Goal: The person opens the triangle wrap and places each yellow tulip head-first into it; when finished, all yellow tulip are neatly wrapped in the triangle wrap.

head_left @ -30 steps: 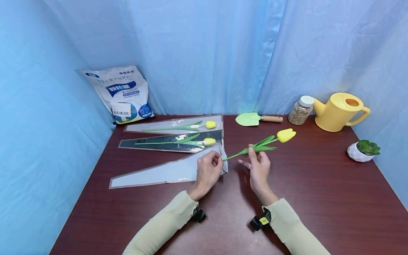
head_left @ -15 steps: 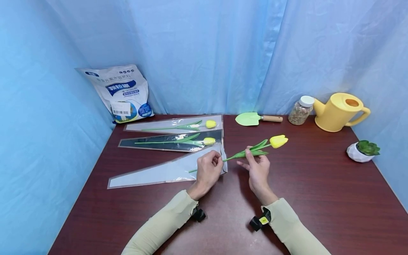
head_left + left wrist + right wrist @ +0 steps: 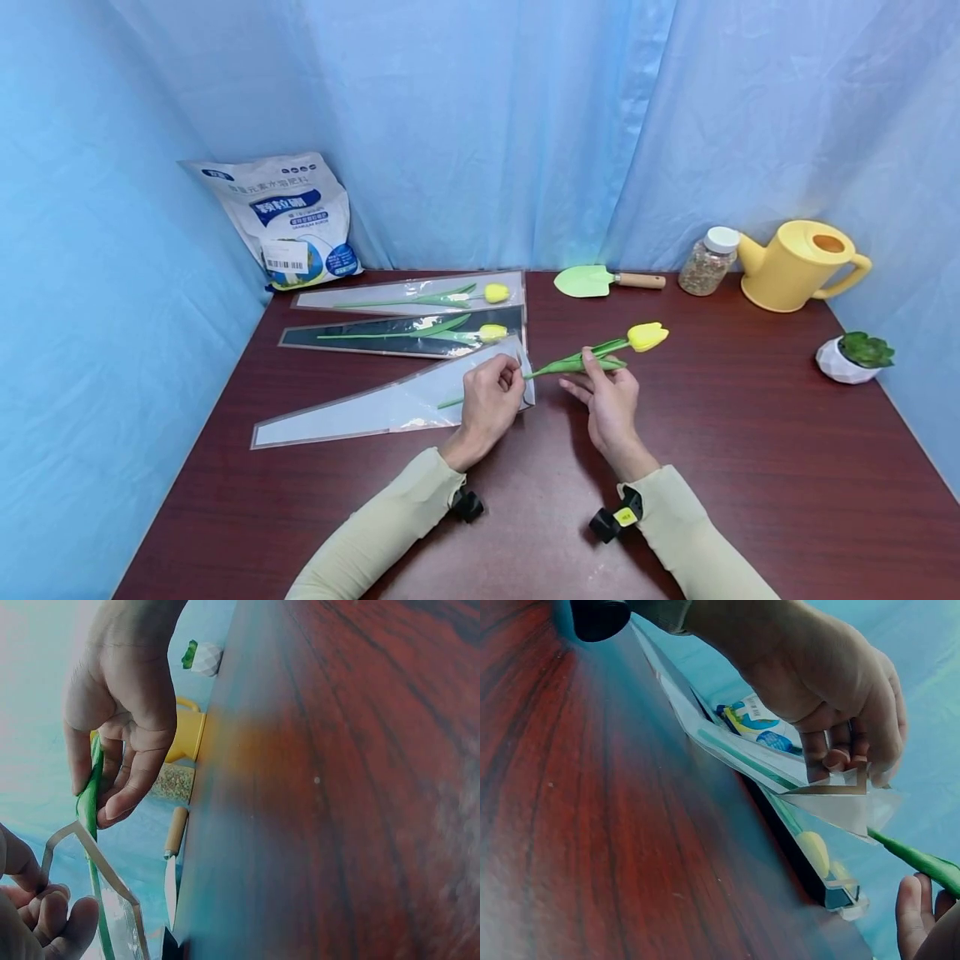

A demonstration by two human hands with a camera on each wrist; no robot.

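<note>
My left hand (image 3: pixel 491 400) pinches the mouth of a long tapered clear-and-white flower sleeve (image 3: pixel 360 406), lifting its edge open. In my right hand (image 3: pixel 611 408) a yellow tulip (image 3: pixel 647 337) is held by its green leaves, between thumb and fingers. Its stem runs through the sleeve's mouth, and the stem's lower end shows inside, left of my left hand. The blossom and leaves are outside the sleeve. From the right wrist, the raised sleeve mouth (image 3: pixel 836 806) shows with the stem passing in. Two more sleeves, one white (image 3: pixel 375 296) and one dark (image 3: pixel 360 337), lie behind, each with a yellow tulip inside.
A fertilizer bag (image 3: pixel 288 221) stands at the back left. Along the back right are a green trowel (image 3: pixel 588 281), a capped jar (image 3: pixel 707 262) and a yellow watering can (image 3: pixel 795 267). A small potted succulent (image 3: pixel 851 357) sits near the right edge.
The tulip has slid left and down into the sleeve, so more stem shows inside it. My right hand's grip is now nearer the blossom; my left hand has stayed in place.
</note>
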